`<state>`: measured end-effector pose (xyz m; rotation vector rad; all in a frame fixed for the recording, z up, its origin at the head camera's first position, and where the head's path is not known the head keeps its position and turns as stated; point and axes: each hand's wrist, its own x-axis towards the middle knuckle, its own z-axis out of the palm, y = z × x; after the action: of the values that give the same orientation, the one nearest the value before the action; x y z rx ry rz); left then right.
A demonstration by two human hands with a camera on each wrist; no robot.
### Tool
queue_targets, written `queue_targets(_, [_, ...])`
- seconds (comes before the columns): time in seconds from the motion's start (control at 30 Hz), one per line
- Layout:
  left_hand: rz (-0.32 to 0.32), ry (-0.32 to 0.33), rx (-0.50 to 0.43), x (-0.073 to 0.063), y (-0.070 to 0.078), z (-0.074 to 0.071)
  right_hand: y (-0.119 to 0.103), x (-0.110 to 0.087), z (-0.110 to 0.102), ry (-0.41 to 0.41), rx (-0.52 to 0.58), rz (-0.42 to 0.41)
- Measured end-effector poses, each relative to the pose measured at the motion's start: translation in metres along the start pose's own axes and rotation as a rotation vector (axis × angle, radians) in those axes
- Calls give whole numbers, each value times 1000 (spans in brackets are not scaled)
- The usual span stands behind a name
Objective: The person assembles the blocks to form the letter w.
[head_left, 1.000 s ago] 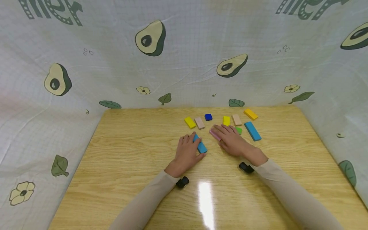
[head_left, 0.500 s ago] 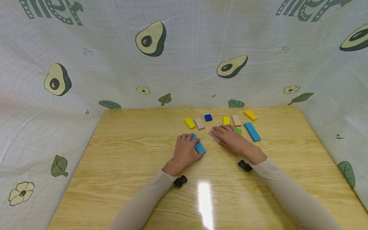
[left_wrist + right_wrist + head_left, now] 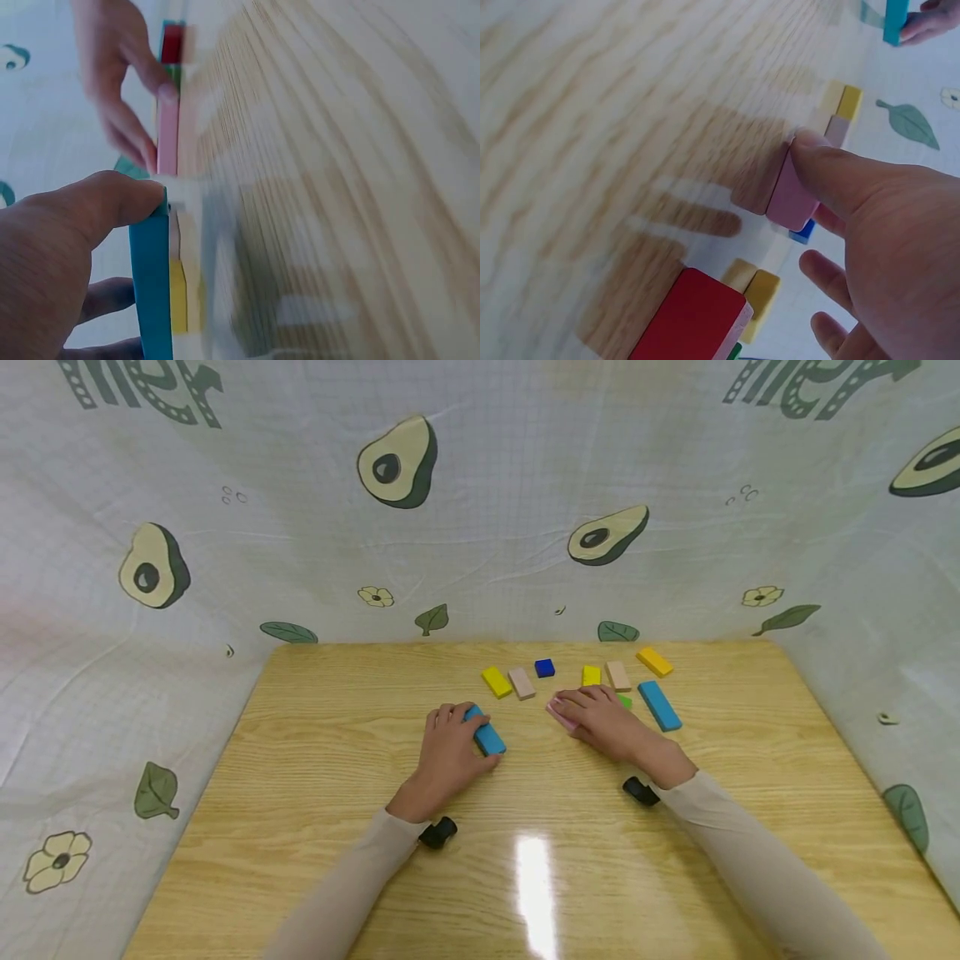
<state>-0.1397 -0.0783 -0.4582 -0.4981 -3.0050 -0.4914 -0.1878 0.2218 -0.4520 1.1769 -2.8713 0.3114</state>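
Note:
My left hand (image 3: 448, 750) grips a long blue block (image 3: 490, 741) by its edges, thumb at the near end. In the left wrist view a gap shows between this blue block (image 3: 152, 281) and its reflection, so it seems slightly off the table. My right hand (image 3: 609, 725) pinches a pink block (image 3: 557, 713); the right wrist view has the thumb on the near end of that pink block (image 3: 791, 196), which lies at the tabletop. A red block (image 3: 694, 319) sits beside the right hand, hidden under it in the head view.
Behind the hands lie a yellow block (image 3: 496, 682), a pale block (image 3: 522, 683) and a dark blue block (image 3: 544, 668). Right of them are another yellow block (image 3: 591, 675), a beige block (image 3: 618, 676), a green block (image 3: 625, 701), an orange block (image 3: 655, 661) and a second long blue block (image 3: 660, 705).
My left hand has carried the long blue block to the left, away from the right hand. The right hand stays in place with the pink block.

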Motion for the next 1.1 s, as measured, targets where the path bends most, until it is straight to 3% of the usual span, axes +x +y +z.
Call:
queue_targets(0.37, [-48, 63, -47, -24, -41, -18, 1, 0, 0, -22, 7, -6])
queue_targets(0.63, [-59, 99, -30, -34, -68, -24, 2, 0, 0, -21, 6, -5])
queue_targets(1.1, [-65, 64, -26, -43, -89, -28, 0, 2, -2, -17, 18, -4])
